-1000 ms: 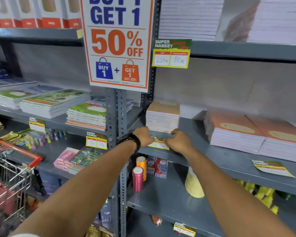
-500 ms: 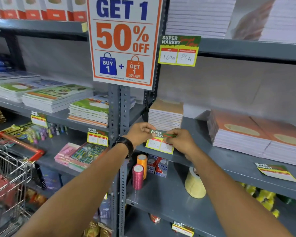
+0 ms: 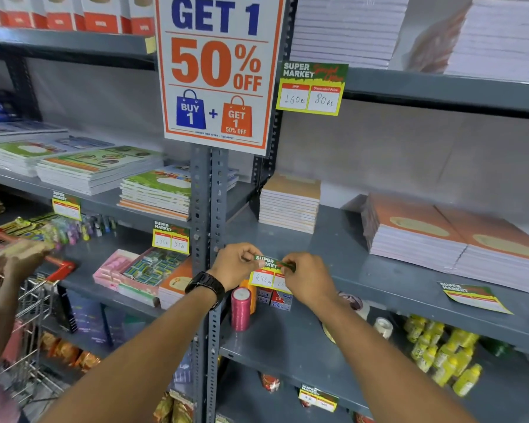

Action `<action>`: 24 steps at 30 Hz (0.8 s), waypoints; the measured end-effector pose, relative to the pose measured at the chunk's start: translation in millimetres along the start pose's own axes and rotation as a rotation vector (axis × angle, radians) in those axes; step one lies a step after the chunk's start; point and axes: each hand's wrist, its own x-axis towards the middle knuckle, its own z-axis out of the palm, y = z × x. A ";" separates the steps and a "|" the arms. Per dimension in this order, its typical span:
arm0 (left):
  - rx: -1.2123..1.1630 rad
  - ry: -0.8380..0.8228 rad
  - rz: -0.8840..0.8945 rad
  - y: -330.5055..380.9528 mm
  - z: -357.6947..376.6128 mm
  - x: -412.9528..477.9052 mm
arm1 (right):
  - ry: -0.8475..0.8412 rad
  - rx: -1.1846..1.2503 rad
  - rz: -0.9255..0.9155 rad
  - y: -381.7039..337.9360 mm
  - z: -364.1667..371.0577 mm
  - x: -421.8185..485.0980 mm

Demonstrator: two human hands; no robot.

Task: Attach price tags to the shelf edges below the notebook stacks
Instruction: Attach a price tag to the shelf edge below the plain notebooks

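— Where was the tag (image 3: pixel 268 271)?
— At the shelf edge (image 3: pixel 379 290), below the tan stack (image 3: pixel 289 203). Both your hands' fingers (image 3: pixel 251 259) pinched its top strip.
— The risk?
— You could have stuck it crooked by pressing unevenly; the loose tag (image 3: pixel 475 297) might have slid off.
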 end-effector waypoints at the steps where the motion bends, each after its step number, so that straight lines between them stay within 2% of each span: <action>1: 0.018 0.004 0.005 0.6 1.2 0.1 | 0.004 -0.029 -0.006 -1.4 -0.2 -0.4; 12: 0.149 0.105 0.021 7.7 12.0 -0.2 | 0.029 -0.126 0.002 -4.0 5.5 1.8; 24: 0.281 0.121 0.079 -1.4 17.9 3.4 | 0.059 -0.180 -0.065 -3.7 7.0 7.0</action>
